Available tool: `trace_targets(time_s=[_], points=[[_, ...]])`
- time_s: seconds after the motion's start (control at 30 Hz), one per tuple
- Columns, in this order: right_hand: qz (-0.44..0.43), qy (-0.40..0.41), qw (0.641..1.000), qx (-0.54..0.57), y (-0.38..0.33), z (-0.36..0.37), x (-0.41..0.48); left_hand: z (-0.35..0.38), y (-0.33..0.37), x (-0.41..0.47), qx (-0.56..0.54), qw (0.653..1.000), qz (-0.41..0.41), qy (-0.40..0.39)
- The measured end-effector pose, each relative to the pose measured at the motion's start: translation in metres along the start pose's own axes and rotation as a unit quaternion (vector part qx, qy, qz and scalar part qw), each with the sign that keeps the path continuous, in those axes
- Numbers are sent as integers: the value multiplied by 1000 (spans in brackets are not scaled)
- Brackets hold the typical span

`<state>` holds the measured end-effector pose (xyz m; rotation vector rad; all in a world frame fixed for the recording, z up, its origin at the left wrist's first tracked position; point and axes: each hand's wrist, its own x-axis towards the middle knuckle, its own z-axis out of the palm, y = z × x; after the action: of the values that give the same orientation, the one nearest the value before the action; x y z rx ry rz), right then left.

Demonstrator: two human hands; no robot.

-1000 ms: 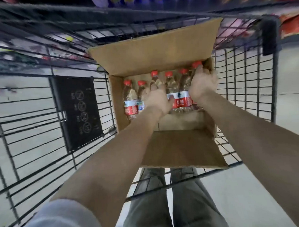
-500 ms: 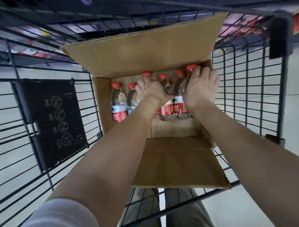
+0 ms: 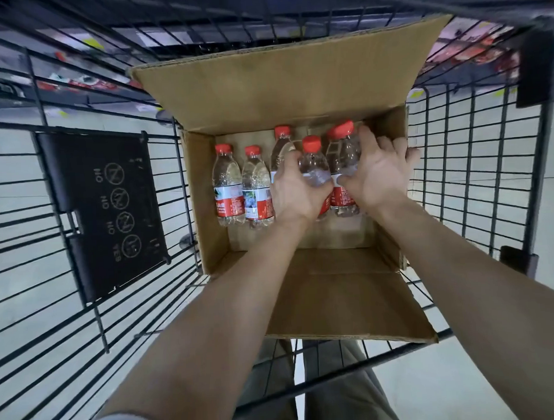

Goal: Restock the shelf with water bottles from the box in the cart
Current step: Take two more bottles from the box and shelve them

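While picking from box (image 3: pixel 206 213) | left hand (image 3: pixel 295 193) fingers are wrapping middle bottle (image 3: pixel 313 163) | right hand (image 3: pixel 376 177) fingers are covering end bottle (image 3: pixel 343 156), grip unclear | next: lifting both clear.

Your left hand (image 3: pixel 295 190): off bottle tops, dropped lower, fingers now curled round middle bottle (image 3: pixel 313 167) in box (image 3: pixel 205 197). Middle bottle: was upright in line with others, now lifted and tipped toward you. Your right hand (image 3: pixel 376 177): no longer flat on tops, fingers now spread round far side of right-end bottle (image 3: pixel 343 156), near box's right wall. Right-end bottle: raised above its earlier height. Your thumbs: apart before, now almost meeting.
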<state>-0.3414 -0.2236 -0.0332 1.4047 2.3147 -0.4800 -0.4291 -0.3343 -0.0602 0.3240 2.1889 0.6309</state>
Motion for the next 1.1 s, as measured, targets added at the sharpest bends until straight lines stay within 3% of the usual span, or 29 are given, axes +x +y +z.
trace_targets(time_s=[0.2, 0.37, 0.47, 0.73, 0.93, 1.1], points=[[-30, 45, 990, 131, 15, -2, -8, -15, -13, -12, -105, 993, 26, -37], [-58, 20, 991, 120, 23, -7, -8, -41, -11, -18, -151, 986, 69, -28], [-39, 3, 985, 171, 18, -17, -10, -61, -5, -18, -170, 982, 87, -9], [-81, -6, 923, 375, -25, -68, -62, -132, 29, -45, -169, 973, 152, 30], [-136, -13, 914, 382, -63, -133, -102, -200, 47, -93, -151, 970, 189, 29], [-191, 28, 914, 357, -96, -198, -144, -259, 52, -138, -143, 952, 262, 61]])
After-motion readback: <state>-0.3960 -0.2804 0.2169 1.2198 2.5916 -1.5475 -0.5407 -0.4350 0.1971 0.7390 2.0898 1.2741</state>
